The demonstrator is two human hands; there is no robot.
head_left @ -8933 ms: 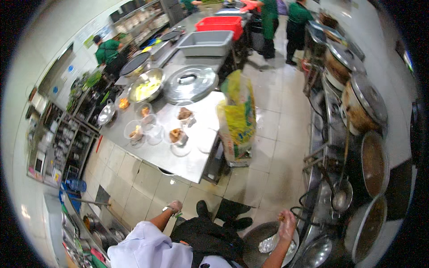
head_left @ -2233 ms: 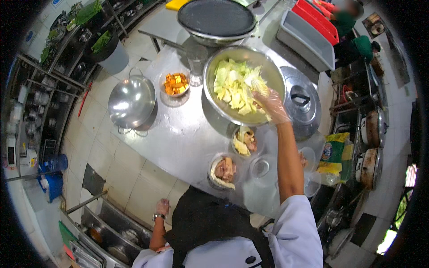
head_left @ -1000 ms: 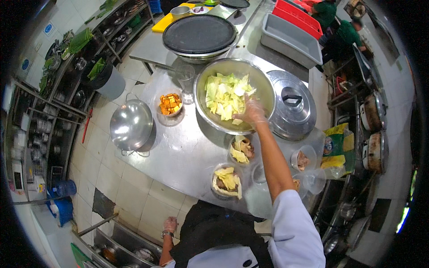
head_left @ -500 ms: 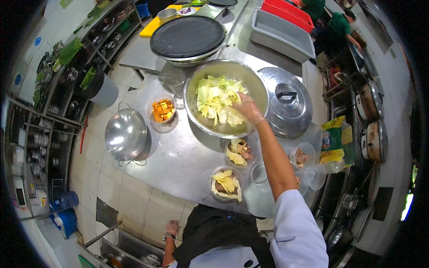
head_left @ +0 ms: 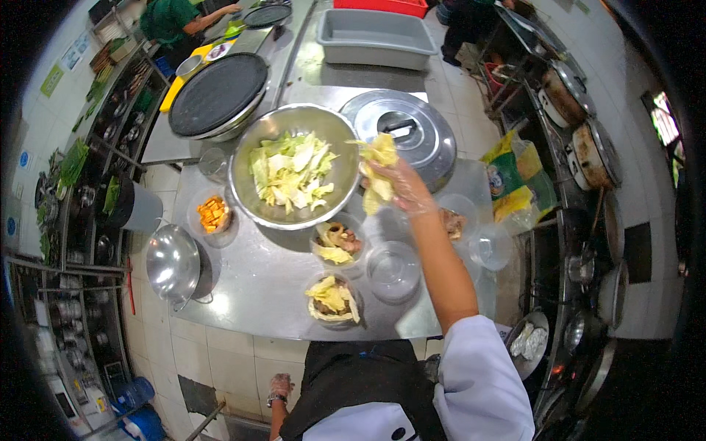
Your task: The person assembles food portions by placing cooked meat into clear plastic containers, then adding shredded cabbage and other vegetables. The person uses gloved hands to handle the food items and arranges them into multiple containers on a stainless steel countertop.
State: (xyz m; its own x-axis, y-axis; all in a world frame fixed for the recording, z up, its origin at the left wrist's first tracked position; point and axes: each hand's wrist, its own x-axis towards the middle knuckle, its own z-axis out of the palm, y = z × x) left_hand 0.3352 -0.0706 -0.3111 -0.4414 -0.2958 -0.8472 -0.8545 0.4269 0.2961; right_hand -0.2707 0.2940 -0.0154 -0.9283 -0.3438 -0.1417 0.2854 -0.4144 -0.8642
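My right hand (head_left: 403, 187), in a clear plastic glove, is closed around pale yellow-green cabbage leaves (head_left: 380, 152). It hovers just right of a large steel bowl (head_left: 344, 132), over the near edge of a round steel lid (head_left: 430, 121). More cut cabbage (head_left: 293, 169) lies inside the bowl. Nearer to me stand two clear tubs with meat and cabbage, one holding meat with leaves (head_left: 337, 242), the other a darker filling under leaves (head_left: 332, 299). Beside them sits an empty clear tub (head_left: 393, 272). My gloved left hand (head_left: 280, 387) hangs low at my side, fingers loosely apart, holding nothing.
A tub of orange cubes (head_left: 213, 214) and a two-handled steel pan (head_left: 173, 263) stand at the left. Farther off are a black round tray (head_left: 218, 95) and a grey bin (head_left: 376, 40). Meat (head_left: 451, 223) shows partly behind my forearm. Co-workers stand at the far edges.
My right hand has come out of the bowl to the right, lifting cabbage leaves. The view has turned right, shifting the table leftward. My left hand still hangs down.
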